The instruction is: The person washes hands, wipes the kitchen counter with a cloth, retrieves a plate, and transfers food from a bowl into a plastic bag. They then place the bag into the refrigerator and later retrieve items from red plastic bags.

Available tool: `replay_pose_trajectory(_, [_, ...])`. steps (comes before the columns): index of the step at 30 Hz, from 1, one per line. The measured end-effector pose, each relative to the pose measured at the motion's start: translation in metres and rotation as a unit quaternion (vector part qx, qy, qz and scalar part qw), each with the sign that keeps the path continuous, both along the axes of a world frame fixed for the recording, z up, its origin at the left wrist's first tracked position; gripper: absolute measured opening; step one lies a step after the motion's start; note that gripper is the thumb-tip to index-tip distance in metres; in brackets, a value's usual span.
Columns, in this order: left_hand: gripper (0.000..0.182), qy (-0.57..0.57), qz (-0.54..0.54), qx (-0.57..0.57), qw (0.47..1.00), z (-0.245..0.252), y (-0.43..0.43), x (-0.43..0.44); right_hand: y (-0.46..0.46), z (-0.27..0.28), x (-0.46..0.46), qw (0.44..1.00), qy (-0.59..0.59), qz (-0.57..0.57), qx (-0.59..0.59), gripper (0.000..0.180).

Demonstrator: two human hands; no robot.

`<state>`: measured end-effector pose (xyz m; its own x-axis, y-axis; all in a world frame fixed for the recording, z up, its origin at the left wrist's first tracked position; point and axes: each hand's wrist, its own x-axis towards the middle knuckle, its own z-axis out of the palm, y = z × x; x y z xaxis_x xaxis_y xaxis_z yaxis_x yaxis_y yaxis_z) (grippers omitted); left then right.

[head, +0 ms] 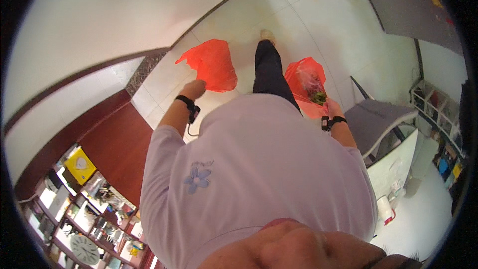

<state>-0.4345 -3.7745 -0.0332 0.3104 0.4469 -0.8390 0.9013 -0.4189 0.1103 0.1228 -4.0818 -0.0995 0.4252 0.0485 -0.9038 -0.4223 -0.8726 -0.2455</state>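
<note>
On the left of the head view, my left hand (194, 89) is closed on the edge of a red plastic bag (216, 65), which hangs beside my leg. Whatever that bag holds is hidden. My right hand (333, 107) grips the top of another red plastic bag (306, 78) on the other side. Through its opening, green leaves (318, 98) and something pinkish in clear wrap show. Both wrists wear dark straps with small devices. One foot is visible on the floor ahead.
A grey chair (373, 123) stands close to my right arm, beside a white table (396, 157). Dark wooden shelving (112, 157) with many small items and a round clock (85, 249) is at lower left. A pale wall (123, 7) with dark trim borders the tiled floor (239, 26).
</note>
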Motion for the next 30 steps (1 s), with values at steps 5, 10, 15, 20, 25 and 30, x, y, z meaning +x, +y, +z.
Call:
replay_pose_trajectory(5, [0.025,0.069,-0.107,-0.018,0.992,0.01,0.098,0.077,0.12,-0.053,0.012,0.941,0.034,0.331,-0.061,0.028])
replay_pose_trajectory(10, [0.03,0.086,-0.103,0.026,0.991,-0.012,0.198,0.117,0.213,-0.095,0.021,0.885,-0.086,0.458,0.015,0.026])
replay_pose_trajectory(15, [0.028,0.091,-0.061,0.071,0.991,-0.045,0.275,0.149,0.337,-0.093,0.018,0.957,0.016,0.278,0.088,0.031])
replay_pose_trajectory(20, [0.029,0.134,-0.027,0.061,0.989,-0.092,0.331,0.165,0.466,-0.083,-0.007,0.947,0.059,0.278,0.151,0.035])
replay_pose_trajectory(25, [0.036,0.191,-0.011,0.03,0.981,-0.141,0.363,0.153,0.562,-0.107,0.002,0.937,0.054,0.301,0.166,0.04])
replay_pose_trajectory(30, [0.039,0.224,-0.003,0.01,0.975,-0.171,0.366,0.111,0.608,-0.151,0.035,0.924,0.028,0.317,0.213,0.032])
